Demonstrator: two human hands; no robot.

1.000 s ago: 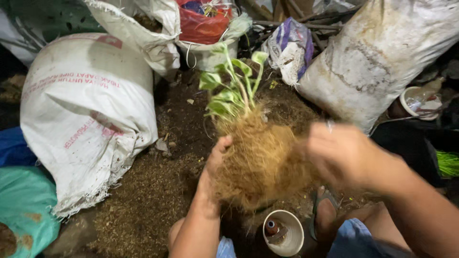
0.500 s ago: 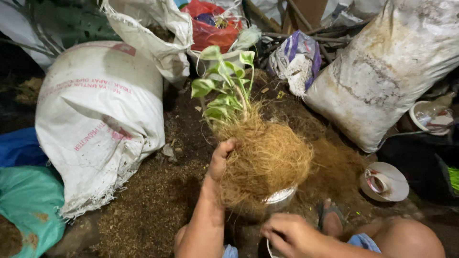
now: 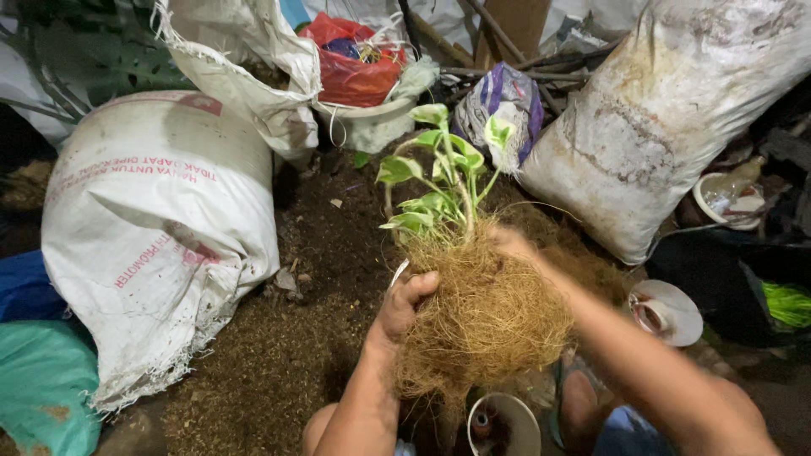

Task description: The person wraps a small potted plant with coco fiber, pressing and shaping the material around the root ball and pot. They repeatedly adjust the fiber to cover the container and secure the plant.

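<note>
I am gripping the shaggy golden-brown coconut-fibre ball [image 3: 490, 317] wrapped around the small green-leaved plant [image 3: 439, 181] with my left hand [image 3: 405, 304], fingers curled into its left side, above the dark soil heap [image 3: 329, 245]. My right hand [image 3: 511, 245] is pressing at the stems; its fingers are hidden. The wrap looks mostly formed, not yet tied or potted.

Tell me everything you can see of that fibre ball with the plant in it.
The fibre ball is a shaggy, roundish mass of tan, coir-like strands, loose threads hanging from its underside. A small plant with bright green leaves and pale stems rises from its top, roughly upright. It is held above dark soil. The left hand clasps its left side; the right hand touches its upper right, near the stems.
</note>
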